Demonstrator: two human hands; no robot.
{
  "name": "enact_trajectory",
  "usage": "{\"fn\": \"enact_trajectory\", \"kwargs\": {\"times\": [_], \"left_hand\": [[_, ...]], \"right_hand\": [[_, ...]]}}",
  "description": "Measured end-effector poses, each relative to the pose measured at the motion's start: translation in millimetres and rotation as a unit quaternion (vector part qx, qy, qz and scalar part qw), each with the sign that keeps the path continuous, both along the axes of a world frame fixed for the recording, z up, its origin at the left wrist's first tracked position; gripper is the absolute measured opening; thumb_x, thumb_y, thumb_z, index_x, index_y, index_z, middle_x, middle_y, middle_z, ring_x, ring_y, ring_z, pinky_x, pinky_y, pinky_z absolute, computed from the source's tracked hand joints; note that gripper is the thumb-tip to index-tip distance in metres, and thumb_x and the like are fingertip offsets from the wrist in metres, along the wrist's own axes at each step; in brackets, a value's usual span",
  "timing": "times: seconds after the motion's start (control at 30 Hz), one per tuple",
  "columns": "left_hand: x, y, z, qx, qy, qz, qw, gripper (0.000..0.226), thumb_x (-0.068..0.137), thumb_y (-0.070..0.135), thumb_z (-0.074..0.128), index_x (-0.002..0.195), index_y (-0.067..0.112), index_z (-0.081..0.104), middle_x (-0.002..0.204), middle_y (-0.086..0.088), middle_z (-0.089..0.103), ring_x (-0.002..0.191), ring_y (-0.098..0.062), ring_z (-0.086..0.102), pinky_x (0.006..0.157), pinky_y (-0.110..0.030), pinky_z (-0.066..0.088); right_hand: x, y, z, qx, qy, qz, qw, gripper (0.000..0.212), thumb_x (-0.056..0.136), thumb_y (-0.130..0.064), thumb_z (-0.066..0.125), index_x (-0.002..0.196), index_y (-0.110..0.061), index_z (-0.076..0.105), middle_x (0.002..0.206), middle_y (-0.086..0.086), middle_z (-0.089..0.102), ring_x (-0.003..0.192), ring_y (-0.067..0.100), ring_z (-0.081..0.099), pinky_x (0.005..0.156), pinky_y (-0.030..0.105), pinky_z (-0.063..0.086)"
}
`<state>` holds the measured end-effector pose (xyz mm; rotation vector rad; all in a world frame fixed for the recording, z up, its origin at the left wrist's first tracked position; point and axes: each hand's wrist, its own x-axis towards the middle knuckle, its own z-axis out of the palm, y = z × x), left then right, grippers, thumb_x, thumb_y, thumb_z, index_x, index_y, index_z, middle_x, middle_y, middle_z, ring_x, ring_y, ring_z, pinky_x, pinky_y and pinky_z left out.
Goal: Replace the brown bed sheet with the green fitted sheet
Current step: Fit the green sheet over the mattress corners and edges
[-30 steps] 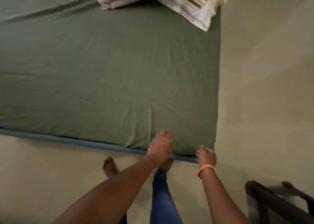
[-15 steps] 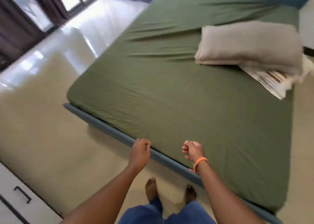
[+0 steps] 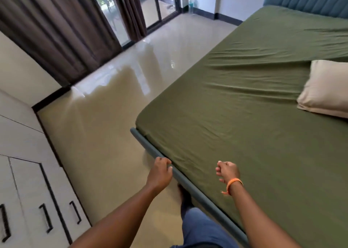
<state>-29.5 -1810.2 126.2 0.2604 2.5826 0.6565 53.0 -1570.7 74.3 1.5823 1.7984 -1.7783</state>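
Head view: green fitted sheet covers bed beside glossy floor.

Head cam, looks fwd/down, close over bed foot edge, single view

A wrinkled olive-green fitted sheet covers the bed from the centre out to 3 o'clock, stretched over the corner of the grey-blue padded bed frame rail. At 6 o'clock the left hand hangs at the rail with curled fingers; whether it touches is unclear. The right hand, with an orange wristband, is loosely fisted above the sheet. A beige rectangular pillow lies at 3 o'clock, dark brown curtains hang at 10 o'clock.
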Motion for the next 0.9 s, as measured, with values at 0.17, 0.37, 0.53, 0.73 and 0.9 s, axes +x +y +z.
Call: {"fn": "enact_trajectory", "kwargs": {"times": [0.17, 0.37, 0.53, 0.73, 0.9], "left_hand": [[-100, -28, -15, -0.125, 0.004, -0.088, 0.988, 0.031, 0.097, 0.027, 0.051, 0.126, 0.016, 0.051, 0.126, -0.002, 0.046, 0.111, -0.023, 0.053, 0.092, -0.039, 0.050], [-206, -43, -77, -0.182, 0.030, -0.208, 0.961, 0.052, 0.098, 0.041, 0.047, 0.142, 0.015, 0.038, 0.147, -0.008, 0.036, 0.128, -0.028, 0.043, 0.103, -0.040, 0.044], [-285, -62, -197, -0.155, 0.096, -0.329, 0.926, 0.082, 0.095, 0.065, 0.032, 0.156, 0.012, 0.022, 0.164, -0.017, 0.011, 0.148, -0.043, 0.017, 0.118, -0.055, 0.022], [-344, -100, -312, -0.094, 0.147, -0.474, 0.863, 0.086, 0.098, 0.067, 0.021, 0.157, 0.006, 0.009, 0.164, -0.019, -0.003, 0.151, -0.037, -0.005, 0.122, -0.056, 0.009], [-335, -164, -320, -0.050, 0.166, -0.523, 0.835, 0.079, 0.100, 0.051, 0.044, 0.157, 0.004, 0.013, 0.165, -0.017, 0.003, 0.152, -0.035, 0.002, 0.123, -0.052, 0.010]], "right_hand": [[-101, -33, -43, 0.083, -0.048, 0.139, 0.986, 0.021, 0.093, -0.031, 0.063, 0.090, -0.010, 0.063, 0.101, 0.018, 0.070, 0.100, 0.036, 0.063, 0.080, 0.034, 0.044], [-187, -91, -112, 0.232, -0.065, 0.314, 0.918, 0.059, 0.091, -0.047, 0.061, 0.133, -0.007, 0.050, 0.133, 0.017, 0.052, 0.120, 0.038, 0.052, 0.098, 0.043, 0.043], [-265, -141, -197, 0.367, -0.051, 0.327, 0.869, 0.074, 0.092, -0.055, 0.050, 0.150, -0.012, 0.035, 0.158, 0.016, 0.028, 0.145, 0.036, 0.027, 0.115, 0.057, 0.023], [-309, -217, -273, 0.453, -0.151, 0.247, 0.843, 0.078, 0.097, -0.063, 0.032, 0.157, -0.013, 0.022, 0.164, 0.016, 0.012, 0.151, 0.033, 0.012, 0.118, 0.061, 0.004], [-269, -308, -269, 0.468, -0.189, 0.257, 0.824, 0.073, 0.099, -0.042, 0.047, 0.156, -0.007, 0.018, 0.163, 0.020, 0.007, 0.151, 0.038, 0.006, 0.118, 0.062, 0.012]]}}
